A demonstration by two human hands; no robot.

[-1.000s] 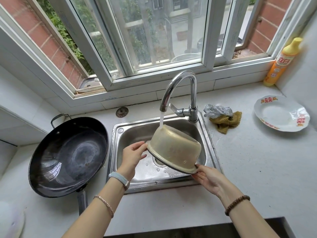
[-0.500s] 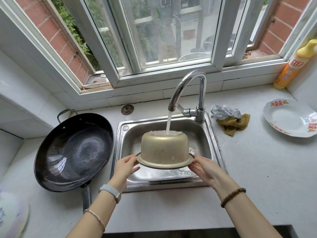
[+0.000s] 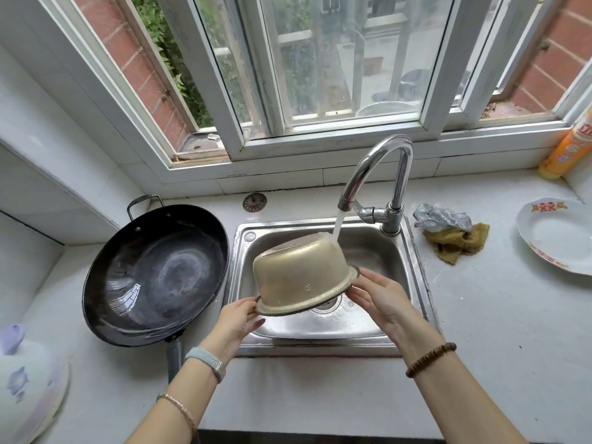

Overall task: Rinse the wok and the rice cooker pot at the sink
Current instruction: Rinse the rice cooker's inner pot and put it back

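The brass-coloured rice cooker pot [image 3: 299,275] is upside down over the steel sink [image 3: 416,283], tilted with its base up and to the right. Water from the tap [image 3: 378,174] strikes the base near its right edge. My left hand [image 3: 235,318] pinches the rim at the lower left. On the right, my right hand [image 3: 378,294] holds the rim with its fingers stretched along it. The black wok [image 3: 153,274] lies face up on the counter left of the sink, its handle pointing toward me.
A grey and a mustard cloth [image 3: 451,232] lie right of the tap. Farther right are a white plate [image 3: 557,235] and an orange bottle [image 3: 567,149] in the corner. A white rice cooker lid [image 3: 25,382] is at the lower left. A sink plug [image 3: 254,201] lies behind the sink.
The pot went from tilted left to level to tilted right, turning under the stream. Both hands kept hold of the rim and shifted with it.
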